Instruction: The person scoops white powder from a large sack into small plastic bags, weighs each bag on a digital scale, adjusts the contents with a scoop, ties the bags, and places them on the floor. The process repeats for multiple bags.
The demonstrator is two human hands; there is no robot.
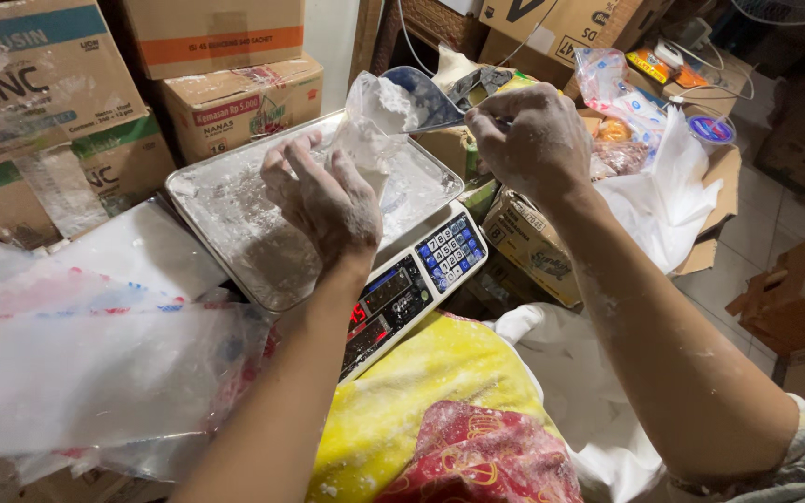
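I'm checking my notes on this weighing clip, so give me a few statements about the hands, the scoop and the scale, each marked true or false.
1. The right hand holds a scoop tipped toward a clear bag. True.
2. The left hand rests on the keypad. False: it is at the bag, above the scale tray; the keypad is untouched.
3. The bag holds white powder. True.
4. Both hands are clean. False: both are dusted with white powder.
5. The scale tray is round. False: it is a rectangular metal tray.
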